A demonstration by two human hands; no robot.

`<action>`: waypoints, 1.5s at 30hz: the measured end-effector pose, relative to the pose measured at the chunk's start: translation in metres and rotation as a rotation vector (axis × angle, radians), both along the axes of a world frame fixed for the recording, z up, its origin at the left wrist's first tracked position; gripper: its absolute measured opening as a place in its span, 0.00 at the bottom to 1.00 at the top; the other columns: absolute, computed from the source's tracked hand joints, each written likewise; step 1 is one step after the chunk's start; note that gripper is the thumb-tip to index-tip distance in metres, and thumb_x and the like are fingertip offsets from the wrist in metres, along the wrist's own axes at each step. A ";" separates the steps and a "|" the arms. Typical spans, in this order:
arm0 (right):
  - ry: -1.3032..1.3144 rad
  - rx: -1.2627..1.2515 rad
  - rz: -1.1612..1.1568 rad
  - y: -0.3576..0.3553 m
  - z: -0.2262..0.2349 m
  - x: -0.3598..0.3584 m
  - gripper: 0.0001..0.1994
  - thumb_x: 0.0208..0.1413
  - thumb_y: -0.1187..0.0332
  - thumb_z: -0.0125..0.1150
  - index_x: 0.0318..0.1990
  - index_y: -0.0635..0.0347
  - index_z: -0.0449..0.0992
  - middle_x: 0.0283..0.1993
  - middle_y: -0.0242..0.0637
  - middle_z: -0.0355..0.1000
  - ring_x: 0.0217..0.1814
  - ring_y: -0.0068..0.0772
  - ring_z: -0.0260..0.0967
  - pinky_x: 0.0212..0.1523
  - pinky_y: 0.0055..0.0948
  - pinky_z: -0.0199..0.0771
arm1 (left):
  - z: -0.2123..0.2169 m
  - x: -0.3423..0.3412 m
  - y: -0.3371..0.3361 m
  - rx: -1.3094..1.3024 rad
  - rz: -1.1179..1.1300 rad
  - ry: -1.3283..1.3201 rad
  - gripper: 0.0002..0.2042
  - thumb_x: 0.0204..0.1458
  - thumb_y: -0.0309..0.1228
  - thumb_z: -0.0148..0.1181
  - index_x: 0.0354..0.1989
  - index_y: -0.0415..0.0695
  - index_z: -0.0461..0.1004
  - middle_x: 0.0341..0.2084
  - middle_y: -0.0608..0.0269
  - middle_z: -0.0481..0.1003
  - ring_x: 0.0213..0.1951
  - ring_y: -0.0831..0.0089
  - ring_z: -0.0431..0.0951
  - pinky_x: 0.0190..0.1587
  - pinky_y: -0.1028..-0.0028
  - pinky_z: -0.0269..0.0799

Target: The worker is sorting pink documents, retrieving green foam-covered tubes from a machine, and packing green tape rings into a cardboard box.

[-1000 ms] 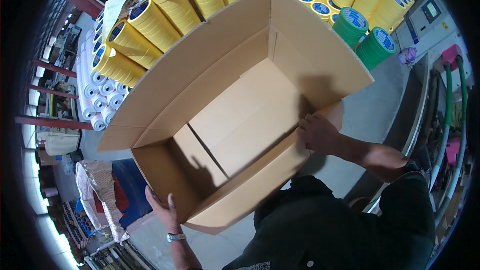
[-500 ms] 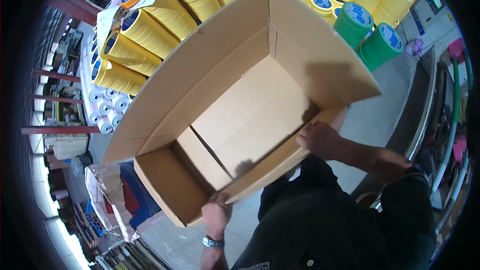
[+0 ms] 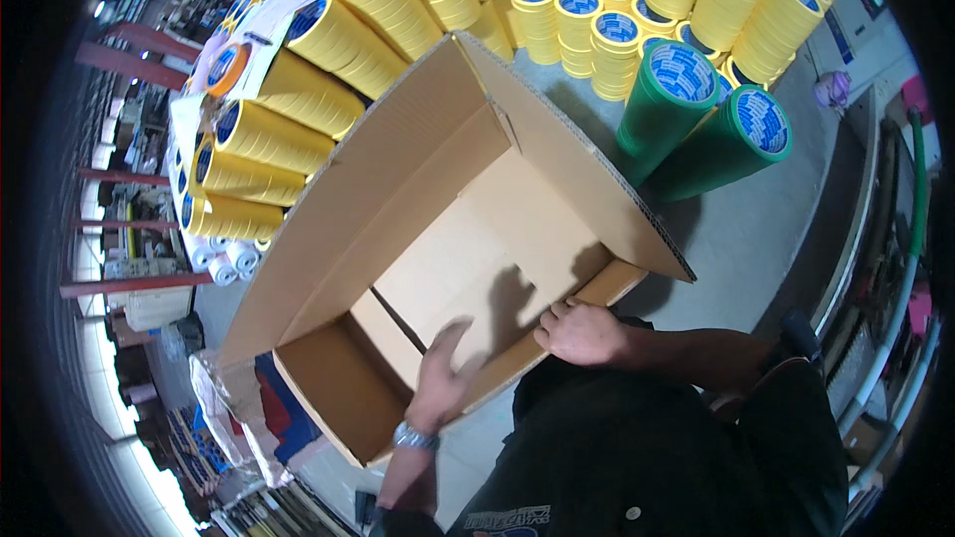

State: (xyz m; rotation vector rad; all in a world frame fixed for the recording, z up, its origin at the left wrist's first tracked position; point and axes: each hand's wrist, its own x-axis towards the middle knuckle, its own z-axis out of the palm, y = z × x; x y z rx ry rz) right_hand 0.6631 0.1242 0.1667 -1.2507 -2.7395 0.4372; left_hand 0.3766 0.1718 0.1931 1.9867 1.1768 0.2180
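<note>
Lying open-topped, cardboard box [image 3: 468, 239], long axis lower-left to upper-right

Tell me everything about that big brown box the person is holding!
The cardboard box is large, plain brown and corrugated, open at the top with its long flaps standing up and spread outward. Inside it looks empty; the bottom flaps meet at a seam across the floor. It rests on a grey table, beside stacks of yellow tape rolls and two green stacks. The left hand reaches over the near wall into the box, and the right hand grips that same near edge.
</note>
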 end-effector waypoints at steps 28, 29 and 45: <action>1.064 -0.693 -0.148 0.037 0.185 0.156 0.12 0.56 0.64 0.67 0.43 0.61 0.76 0.45 0.46 0.74 0.46 0.47 0.76 0.44 0.39 0.77 | -0.211 0.131 0.149 0.425 -0.123 0.168 0.30 0.51 0.37 0.65 0.62 0.39 0.65 0.69 0.41 0.54 0.71 0.45 0.52 0.72 0.51 0.46; 0.916 -0.450 -0.324 0.044 0.205 0.180 0.13 0.54 0.65 0.68 0.42 0.61 0.77 0.43 0.44 0.74 0.44 0.46 0.75 0.41 0.40 0.76 | -0.204 0.131 0.150 0.392 -0.121 0.139 0.29 0.52 0.37 0.64 0.62 0.40 0.66 0.69 0.42 0.55 0.71 0.45 0.52 0.72 0.52 0.46; -0.595 0.213 -0.475 0.142 0.160 0.209 0.04 0.41 0.72 0.64 0.19 0.53 0.77 0.25 0.39 0.77 0.37 0.39 0.76 0.57 0.38 0.66 | 0.033 0.155 0.199 0.711 0.121 -0.583 0.04 0.53 0.18 0.56 0.36 0.39 0.73 0.28 0.55 0.76 0.29 0.66 0.77 0.33 0.72 0.73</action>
